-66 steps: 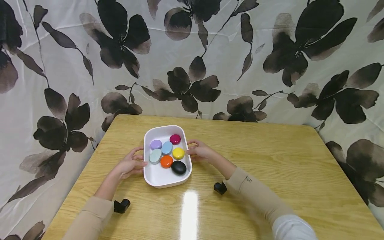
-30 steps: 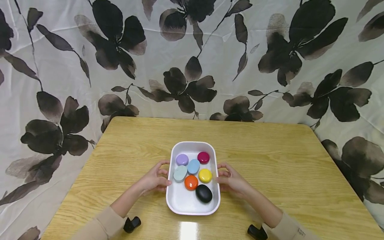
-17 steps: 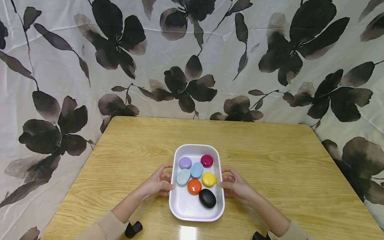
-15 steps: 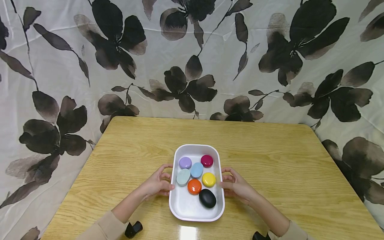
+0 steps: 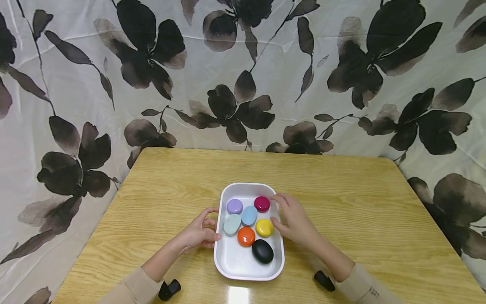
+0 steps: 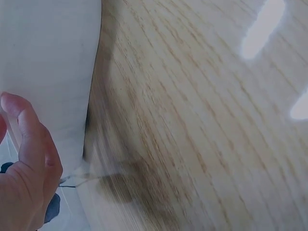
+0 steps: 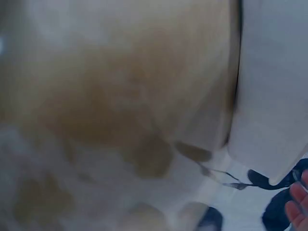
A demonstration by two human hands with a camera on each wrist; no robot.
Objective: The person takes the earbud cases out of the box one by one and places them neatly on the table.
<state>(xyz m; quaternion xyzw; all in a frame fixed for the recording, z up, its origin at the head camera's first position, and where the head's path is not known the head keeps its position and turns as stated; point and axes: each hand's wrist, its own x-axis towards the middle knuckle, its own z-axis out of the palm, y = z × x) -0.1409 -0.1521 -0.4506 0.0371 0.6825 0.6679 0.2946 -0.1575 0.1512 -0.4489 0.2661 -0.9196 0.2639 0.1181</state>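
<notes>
A white rectangular tray (image 5: pixel 248 268) rests on the table and holds several smooth, pebble-like pieces. Among them are a crimson piece (image 5: pixel 262 204), a yellow piece (image 5: pixel 264 227), an orange piece (image 5: pixel 246 236) and a black piece (image 5: pixel 263 251). Farther left lie a lilac piece (image 5: pixel 234 206), a light blue piece (image 5: pixel 249 215) and a pale green piece (image 5: pixel 232 224). My left hand (image 5: pixel 198 232) holds the tray's left side, its thumb at the rim; in the left wrist view a curled finger (image 6: pixel 30 122) meets the wall. My right hand (image 5: pixel 297 219) reaches over the right rim, fingers spread near the crimson and yellow pieces.
The wooden table (image 5: pixel 360 211) extends on both sides of the tray. Behind it hangs a floral curtain (image 5: pixel 296 76). Black wrist cameras (image 5: pixel 169 290) sit by both sleeves. The right wrist view is blurred.
The tray first came right and nearer with both hands on it, then stopped. Since half a second ago, my right hand has left its side and risen over the right rim.
</notes>
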